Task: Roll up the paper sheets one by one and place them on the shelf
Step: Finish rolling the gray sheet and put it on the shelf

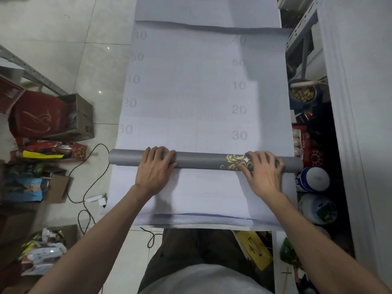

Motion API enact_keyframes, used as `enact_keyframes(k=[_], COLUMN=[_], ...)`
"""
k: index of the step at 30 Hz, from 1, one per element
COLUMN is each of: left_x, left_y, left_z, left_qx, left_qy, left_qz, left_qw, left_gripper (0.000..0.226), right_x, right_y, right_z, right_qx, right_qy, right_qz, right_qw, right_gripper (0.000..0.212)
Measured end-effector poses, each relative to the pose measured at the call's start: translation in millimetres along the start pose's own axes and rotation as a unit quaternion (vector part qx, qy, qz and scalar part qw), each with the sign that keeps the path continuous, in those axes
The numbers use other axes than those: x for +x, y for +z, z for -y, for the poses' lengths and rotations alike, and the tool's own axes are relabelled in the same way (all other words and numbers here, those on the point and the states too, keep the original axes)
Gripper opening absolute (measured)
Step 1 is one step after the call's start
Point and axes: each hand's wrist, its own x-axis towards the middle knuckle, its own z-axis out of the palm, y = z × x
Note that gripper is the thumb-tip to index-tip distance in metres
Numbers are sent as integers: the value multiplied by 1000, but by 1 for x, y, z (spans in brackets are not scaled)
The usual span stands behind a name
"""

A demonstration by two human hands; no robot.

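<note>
Head view: both hands press a grey paper roll (203, 161) across the white sheet (201, 92); left hand (156, 169) near the roll's left end, right hand (264, 172) beside its gold motif (235, 161), fingers spread over it.

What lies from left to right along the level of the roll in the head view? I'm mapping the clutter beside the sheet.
Red-and-yellow snack packets → black cable → left hand on the grey paper roll → gold floral print → right hand → white-and-blue plastic jar.
</note>
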Motion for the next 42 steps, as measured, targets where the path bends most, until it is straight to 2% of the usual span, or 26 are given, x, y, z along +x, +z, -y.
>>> enact_keyframes(k=[3, 7, 13, 17, 20, 22, 26, 30, 34, 38, 42], left_x=[1, 9, -3, -4, 4, 6, 3, 6, 13, 12, 17], left_y=[0, -2, 4, 7, 3, 1, 4, 5, 2, 5, 1], left_z=[-1, -1, -3, -5, -2, 0, 0, -5, -2, -1, -6], left_qx=[15, 12, -34, -2, 1, -4, -6, 22, 8, 8, 38], left_qy=[-7, -2, -25, -16, -16, -17, -6, -3, 1, 8, -22], left_qz=[5, -5, -34, -38, -31, -27, -43, -23, -40, -16, 23], left_qw=[1000, 1000, 999, 999, 999, 999, 999, 1000, 999, 1000, 999], left_gripper=[57, 52, 42, 62, 57, 52, 42, 61, 57, 52, 77], right_x=[-2, 2, 2, 1, 7, 11, 8, 7, 15, 17, 21], right_y=[0, -3, -4, -4, -7, -7, -6, -3, -8, -8, -7], right_z=[7, 4, 4, 6, 2, -1, 1, 2, -1, -3, -3], right_qx=[23, 6, 27, 38, 15, 11, 42, 38, 47, 56, 14], right_qy=[16, 2, 19, 2, -18, -11, -16, -29, -30, -45, -52], right_qz=[-3, -12, -15, -13, 14, 24, 10, 17, 0, 1, 17], right_qw=[1000, 1000, 999, 999, 1000, 1000, 999, 999, 998, 997, 998], right_gripper=[62, 72, 55, 74, 82, 80, 59, 61, 55, 48, 60])
